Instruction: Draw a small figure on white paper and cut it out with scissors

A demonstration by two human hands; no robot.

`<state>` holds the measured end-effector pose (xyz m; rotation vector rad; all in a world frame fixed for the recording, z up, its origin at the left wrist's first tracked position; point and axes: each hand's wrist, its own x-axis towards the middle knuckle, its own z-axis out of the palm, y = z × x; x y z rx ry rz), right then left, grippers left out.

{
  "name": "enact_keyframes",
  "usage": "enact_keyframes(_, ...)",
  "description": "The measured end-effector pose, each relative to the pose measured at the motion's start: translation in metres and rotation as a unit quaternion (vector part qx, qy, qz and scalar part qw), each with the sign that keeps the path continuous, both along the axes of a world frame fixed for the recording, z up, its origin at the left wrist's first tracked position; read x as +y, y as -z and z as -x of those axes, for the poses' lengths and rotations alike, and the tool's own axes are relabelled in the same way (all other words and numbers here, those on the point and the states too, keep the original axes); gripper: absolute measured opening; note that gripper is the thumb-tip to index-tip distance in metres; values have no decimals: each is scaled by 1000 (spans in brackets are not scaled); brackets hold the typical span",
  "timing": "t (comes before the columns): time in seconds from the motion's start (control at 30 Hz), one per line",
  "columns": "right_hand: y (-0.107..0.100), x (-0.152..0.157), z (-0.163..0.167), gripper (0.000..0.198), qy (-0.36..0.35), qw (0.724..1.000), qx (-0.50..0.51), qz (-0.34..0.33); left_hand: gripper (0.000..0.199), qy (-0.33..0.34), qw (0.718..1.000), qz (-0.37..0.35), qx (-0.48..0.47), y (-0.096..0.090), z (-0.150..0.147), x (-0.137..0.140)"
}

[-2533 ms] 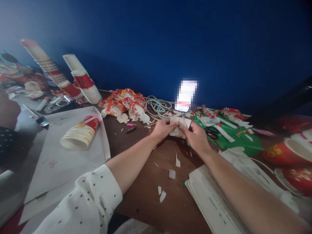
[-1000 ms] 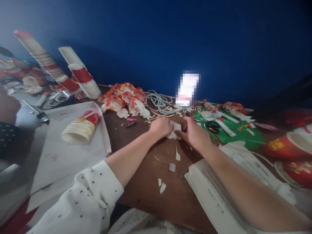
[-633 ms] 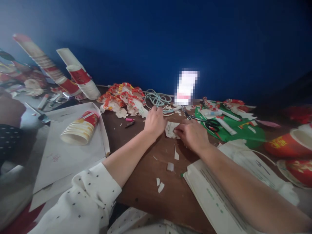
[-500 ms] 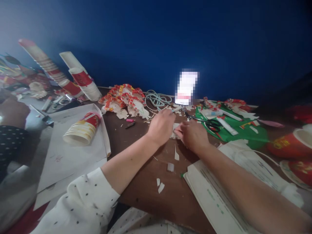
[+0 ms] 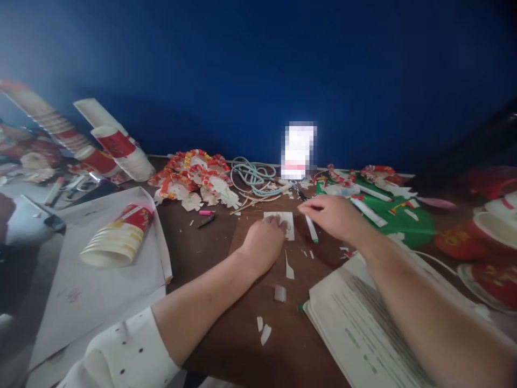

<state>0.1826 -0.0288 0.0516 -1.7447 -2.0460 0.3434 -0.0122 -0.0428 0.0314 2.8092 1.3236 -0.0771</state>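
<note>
My left hand lies on a small white rectangular piece of paper on the brown table, its fingers resting over the paper's left part. To the right, my right hand is closed, thumb and fingers drawn together at the tips. Whether anything is between them I cannot make out. Just below those fingertips lies a white marker with a green end. Paper offcuts and a small clear block lie nearer to me.
Stacked paper cups rest on a white box lid at left. Behind are red-and-white paper crafts, a pale blue cord and a lit, blurred screen. At right are a green sheet, printed papers and red cups.
My hands, earlier close together over the paper, have come apart. The left now lies on the paper; the right has moved off it. The marker and more paper show, and the view has shifted slightly.
</note>
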Motion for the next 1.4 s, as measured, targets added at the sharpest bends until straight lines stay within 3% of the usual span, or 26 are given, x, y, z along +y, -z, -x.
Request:
enact_keyframes(0.1, -5, 7, -19, 19, 50, 999, 13, -15, 40, 12, 1000, -6, 10, 1, -1, 0)
enact_keyframes(0.23, -7, 5, -17, 22, 38, 992, -69, 99, 39, 21, 999, -33, 17, 3, -2, -1)
enact_keyframes(0.3, -5, 4, -9, 26, 77, 983, -115, 119, 38, 19, 999, -44, 19, 4, -3, -1)
enact_keyframes(0.43, 0, 7, -4, 33, 148, 969, -164, 105, 38, 23, 998, -58, 20, 7, -5, -2)
enact_keyframes(0.6, 5, 11, -6, 23, 150, 963, -182, 127, 40, 23, 997, -67, 27, 8, -6, -3)
enact_keyframes(0.73, 7, 9, -6, 16, 171, 967, -171, 83, 40, 30, 996, -78, 37, 8, -7, -3)
enact_keyframes(0.9, 5, 8, -12, 21, 176, 978, 12, -114, 41, 43, 994, -88, 43, 11, -6, -3)
enact_keyframes(0.97, 4, 9, -13, 31, 143, 971, 123, -146, 41, 48, 994, -91, 44, 12, -6, -2)
enact_keyframes(1.07, -2, 10, -13, 27, 91, 939, 317, -94, 42, 47, 994, -91, 47, 12, -6, -2)
enact_keyframes(1.17, -13, 9, -12, 16, 31, 868, 496, -1, 41, 49, 994, -91, 48, 11, -5, -2)
enact_keyframes(1.27, -23, 3, -9, 31, -46, 808, 586, 35, 40, 55, 993, -102, 37, 11, -4, -3)
enact_keyframes(1.33, -26, -2, -5, 38, -57, 806, 589, 20, 39, 54, 992, -111, 30, 12, -3, -4)
enact_keyframes(1.4, -27, -6, 0, 35, -35, 836, 548, -20, 38, 50, 992, -114, 30, 12, -3, -4)
